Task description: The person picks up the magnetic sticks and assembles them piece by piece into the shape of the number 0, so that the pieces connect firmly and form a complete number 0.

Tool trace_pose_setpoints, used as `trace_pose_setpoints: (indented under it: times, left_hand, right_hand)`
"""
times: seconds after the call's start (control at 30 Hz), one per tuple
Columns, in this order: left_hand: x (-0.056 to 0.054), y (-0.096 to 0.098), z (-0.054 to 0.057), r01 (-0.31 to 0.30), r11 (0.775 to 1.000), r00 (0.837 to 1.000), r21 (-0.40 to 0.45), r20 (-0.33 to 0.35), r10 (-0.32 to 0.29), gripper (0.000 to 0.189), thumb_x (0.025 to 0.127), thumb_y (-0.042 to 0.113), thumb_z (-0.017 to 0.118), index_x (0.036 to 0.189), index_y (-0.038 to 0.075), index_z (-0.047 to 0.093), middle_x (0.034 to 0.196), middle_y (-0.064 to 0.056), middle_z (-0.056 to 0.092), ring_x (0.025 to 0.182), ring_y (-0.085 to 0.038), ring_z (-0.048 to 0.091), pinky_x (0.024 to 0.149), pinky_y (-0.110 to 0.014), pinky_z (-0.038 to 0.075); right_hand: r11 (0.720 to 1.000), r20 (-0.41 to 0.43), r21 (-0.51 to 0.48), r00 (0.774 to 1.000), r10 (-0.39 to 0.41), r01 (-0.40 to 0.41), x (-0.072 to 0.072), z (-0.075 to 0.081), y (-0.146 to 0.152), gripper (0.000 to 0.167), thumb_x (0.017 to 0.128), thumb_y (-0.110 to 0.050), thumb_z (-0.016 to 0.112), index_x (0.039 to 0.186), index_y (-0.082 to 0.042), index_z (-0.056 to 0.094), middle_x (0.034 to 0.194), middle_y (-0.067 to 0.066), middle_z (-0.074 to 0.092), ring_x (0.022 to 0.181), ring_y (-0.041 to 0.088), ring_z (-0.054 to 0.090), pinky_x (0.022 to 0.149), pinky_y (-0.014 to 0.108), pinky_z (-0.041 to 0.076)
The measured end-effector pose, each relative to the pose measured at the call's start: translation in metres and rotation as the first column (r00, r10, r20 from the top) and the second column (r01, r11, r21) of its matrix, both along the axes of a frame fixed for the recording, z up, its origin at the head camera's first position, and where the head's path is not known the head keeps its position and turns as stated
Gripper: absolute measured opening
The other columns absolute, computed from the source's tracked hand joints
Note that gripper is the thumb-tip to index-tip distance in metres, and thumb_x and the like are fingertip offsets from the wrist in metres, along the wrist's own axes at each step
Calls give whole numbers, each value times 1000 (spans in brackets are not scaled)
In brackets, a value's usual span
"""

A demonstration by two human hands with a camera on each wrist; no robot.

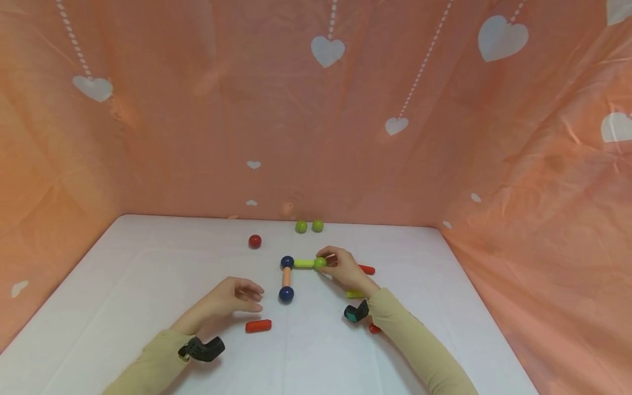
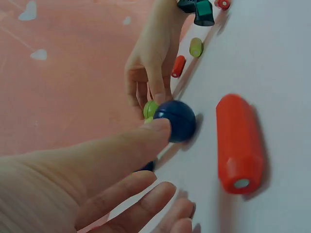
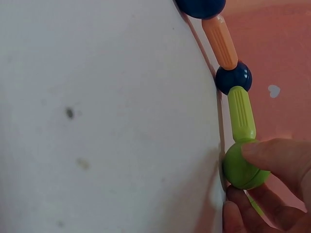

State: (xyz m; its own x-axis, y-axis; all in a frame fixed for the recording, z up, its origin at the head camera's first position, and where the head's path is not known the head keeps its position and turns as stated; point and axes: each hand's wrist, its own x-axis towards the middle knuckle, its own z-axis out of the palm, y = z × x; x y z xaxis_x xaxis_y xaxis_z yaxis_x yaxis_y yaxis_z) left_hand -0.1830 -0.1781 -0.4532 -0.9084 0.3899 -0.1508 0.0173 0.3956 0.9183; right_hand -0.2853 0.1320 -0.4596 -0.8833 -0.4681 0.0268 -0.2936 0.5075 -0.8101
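A green ball (image 1: pixel 320 263) is pinched between the thumb and fingers of my right hand (image 1: pixel 345 270). From it a yellow-green stick (image 3: pixel 241 114) runs to a dark blue ball (image 1: pixel 287 261). At that corner a light orange stick (image 1: pixel 286 277) turns towards me and ends in a second dark blue ball (image 1: pixel 286 294), making an L on the table. My left hand (image 1: pixel 228 297) hovers left of this nearer ball, fingers loosely bent with a gap to the thumb and nothing between them. Below its fingers lies a red stick (image 2: pixel 239 145) with a metal end.
At the back are a red ball (image 1: pixel 254 241) and two green balls (image 1: pixel 301 226). Around my right forearm lie a red stick (image 1: pixel 367 269), a yellow-green stick (image 1: pixel 355 294) and a partly hidden red piece (image 1: pixel 374 328). A pink curtain (image 1: pixel 276 120) surrounds the white table (image 1: pixel 163 258).
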Motion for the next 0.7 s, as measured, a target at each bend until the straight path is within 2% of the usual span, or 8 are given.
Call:
trace_pose_setpoints:
  times: [0.33, 0.43, 0.57, 0.7]
  left_hand:
    - [22, 15, -3, -11, 997, 997, -74, -78, 6, 42, 69, 12, 86, 105, 3, 68, 92, -2, 66, 80, -20, 56, 66, -27, 51]
    - [25, 18, -5, 0, 995, 992, -100, -129, -13, 39, 69, 10, 86, 103, 4, 69, 89, -1, 65, 79, -21, 55, 65, -25, 49]
    - [27, 19, -7, 17, 996, 986, -91, -162, -32, 34, 70, 4, 84, 101, 2, 68, 84, -1, 65, 78, -21, 57, 63, -25, 50]
    - [26, 19, -8, 23, 997, 989, -68, -147, -33, 29, 74, 5, 81, 99, 1, 69, 84, -1, 65, 77, -20, 58, 64, -25, 52]
  right_hand:
    - [1000, -10, -12, 1000, 12, -12, -2, -3, 1, 29, 89, -11, 69, 117, -8, 62, 115, 3, 60, 103, 22, 57, 91, 38, 50]
    - [1000, -2, -7, 1000, 5, -5, -2, -3, 1, 30, 89, -13, 70, 117, -9, 62, 115, 1, 59, 102, 21, 57, 91, 37, 50]
    - [1000, -3, 1, 1000, 0, 0, -2, -3, 1, 29, 89, -14, 70, 116, -11, 62, 114, 0, 60, 102, 20, 57, 91, 36, 50]
    - [1000, -15, -4, 1000, 9, -9, -2, -3, 1, 28, 89, -13, 70, 116, -10, 62, 113, 2, 60, 102, 22, 57, 91, 38, 50]
